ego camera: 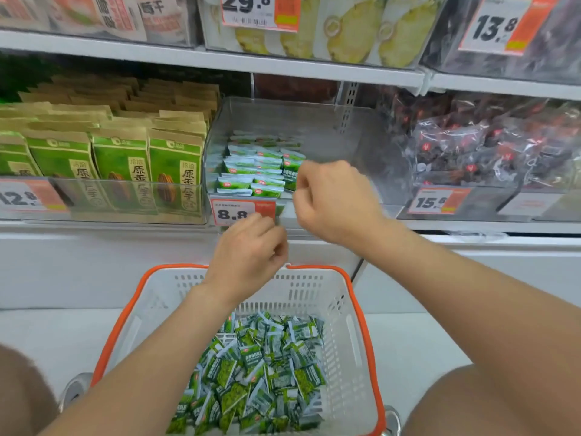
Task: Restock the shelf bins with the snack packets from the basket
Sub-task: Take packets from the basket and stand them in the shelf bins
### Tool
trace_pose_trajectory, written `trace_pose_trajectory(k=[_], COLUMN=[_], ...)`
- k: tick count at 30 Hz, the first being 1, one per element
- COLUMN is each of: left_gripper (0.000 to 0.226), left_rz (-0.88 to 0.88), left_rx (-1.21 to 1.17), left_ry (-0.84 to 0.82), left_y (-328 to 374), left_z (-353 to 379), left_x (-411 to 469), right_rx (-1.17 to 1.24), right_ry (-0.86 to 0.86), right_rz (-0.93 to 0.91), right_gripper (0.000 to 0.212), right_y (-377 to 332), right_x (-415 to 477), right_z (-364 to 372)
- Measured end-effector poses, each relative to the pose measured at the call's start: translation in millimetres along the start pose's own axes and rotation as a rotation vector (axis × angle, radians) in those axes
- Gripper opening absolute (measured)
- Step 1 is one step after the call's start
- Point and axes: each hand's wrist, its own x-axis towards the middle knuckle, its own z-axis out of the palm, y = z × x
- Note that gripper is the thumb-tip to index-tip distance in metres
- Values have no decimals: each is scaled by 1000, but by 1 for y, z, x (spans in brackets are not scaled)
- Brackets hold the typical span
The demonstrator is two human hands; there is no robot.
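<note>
1. The white metal shelf [314, 70] carries clear bins side by side, fronts to the aisle so the stock shows
2. The white plastic basket with an orange rim [355, 297] sits directly below the bin being filled, likely to keep each reach short; the small green foil snack packets [261, 372] lie heaped in it, pointing every way
3. The clear plastic shelf bin [345, 130], above the white-and-orange "8.8" price tag [232, 212], is filled only on its left side, and its right side is bare
4. The left hand [248, 250] hovers between basket and bin, just under the tag, while the right hand [336, 202] is at the bin's front; both are curled with their backs to the camera, so I cannot tell what either holds
5. The stocked green packets [251, 171] lie flat in tidy rows, long axes across the bin; one upright green packet [291, 171] just beside the right fingers faces forward, long axis vertical
</note>
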Motion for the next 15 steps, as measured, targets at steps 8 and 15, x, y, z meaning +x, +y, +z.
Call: trace_pose_trajectory(k=[8,15], left_gripper=[20,47], left_rz=[-245,-208], left_rx=[-108,-38], left_ry=[-1118,-1592], left_y=[3,9], left_z=[56,101], left_x=[-88,-170], right_rx=[-104,-218], right_ry=[-1036,-1264], right_rz=[-295,-351], right_gripper=[32,11], right_y=[-17,-18], right_x=[-98,-135], right_z=[46,94])
